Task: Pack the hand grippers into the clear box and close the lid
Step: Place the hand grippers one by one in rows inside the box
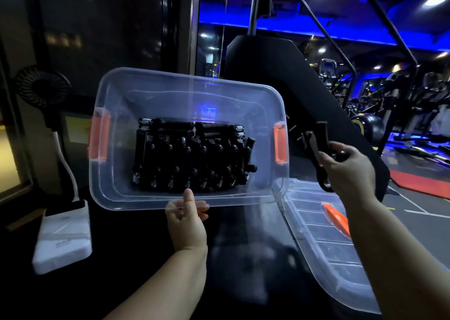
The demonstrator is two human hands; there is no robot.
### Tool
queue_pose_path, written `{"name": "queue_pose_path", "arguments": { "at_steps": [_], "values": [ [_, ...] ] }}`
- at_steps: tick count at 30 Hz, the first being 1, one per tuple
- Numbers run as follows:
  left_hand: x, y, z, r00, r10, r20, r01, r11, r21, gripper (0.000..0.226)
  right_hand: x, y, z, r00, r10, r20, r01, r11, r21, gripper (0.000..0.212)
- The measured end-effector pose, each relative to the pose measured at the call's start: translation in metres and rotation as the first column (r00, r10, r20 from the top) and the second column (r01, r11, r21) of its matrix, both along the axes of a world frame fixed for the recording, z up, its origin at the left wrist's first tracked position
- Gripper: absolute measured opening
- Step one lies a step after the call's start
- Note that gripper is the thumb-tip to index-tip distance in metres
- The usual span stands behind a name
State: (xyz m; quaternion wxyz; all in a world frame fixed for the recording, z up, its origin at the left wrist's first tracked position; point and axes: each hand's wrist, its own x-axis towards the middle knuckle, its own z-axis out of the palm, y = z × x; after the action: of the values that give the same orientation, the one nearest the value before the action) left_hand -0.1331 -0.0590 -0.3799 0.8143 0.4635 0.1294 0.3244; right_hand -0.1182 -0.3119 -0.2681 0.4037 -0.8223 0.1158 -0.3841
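The clear box with orange side latches sits open at centre on a dark surface, tipped toward me. Several black hand grippers with metal springs lie packed in rows on its bottom. My left hand grips the box's near rim, thumb over the edge. My right hand is to the right of the box, closed around one black hand gripper held above the lid. The clear lid with an orange latch lies flat to the right of the box, partly under my right forearm.
A black fan stands at the left with a white cable. A white flat device lies at the near left. A large black padded machine part rises behind the box. Gym machines fill the far right.
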Motion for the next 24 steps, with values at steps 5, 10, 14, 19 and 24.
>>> {"name": "queue_pose_path", "arguments": {
  "at_steps": [5, 10, 14, 19, 24],
  "values": [
    [-0.001, 0.002, 0.001, 1.0, -0.029, -0.006, 0.029, 0.999, 0.022, 0.023, -0.016, 0.048, 0.031, 0.984, 0.099, 0.147, -0.079, 0.988, -0.136, 0.042],
    [-0.005, 0.002, 0.002, 0.998, -0.056, 0.009, 0.056, 0.998, -0.019, 0.022, -0.007, 0.091, 0.04, 0.982, 0.147, 0.12, -0.083, 0.901, -0.426, 0.038],
    [-0.005, 0.002, 0.004, 0.997, -0.072, -0.006, 0.071, 0.997, -0.02, 0.024, 0.016, 0.114, 0.04, 0.974, 0.198, 0.107, -0.088, 0.773, -0.628, 0.032],
    [-0.002, 0.001, 0.002, 0.997, -0.073, 0.011, 0.074, 0.996, -0.05, 0.022, 0.06, 0.131, 0.046, 0.964, 0.261, 0.057, -0.14, 0.675, -0.724, 0.029],
    [0.0, 0.0, 0.005, 0.998, -0.067, 0.018, 0.069, 0.988, -0.135, 0.018, 0.097, 0.144, 0.05, 0.963, 0.27, -0.018, -0.195, 0.646, -0.738, 0.03]
  ]
}}
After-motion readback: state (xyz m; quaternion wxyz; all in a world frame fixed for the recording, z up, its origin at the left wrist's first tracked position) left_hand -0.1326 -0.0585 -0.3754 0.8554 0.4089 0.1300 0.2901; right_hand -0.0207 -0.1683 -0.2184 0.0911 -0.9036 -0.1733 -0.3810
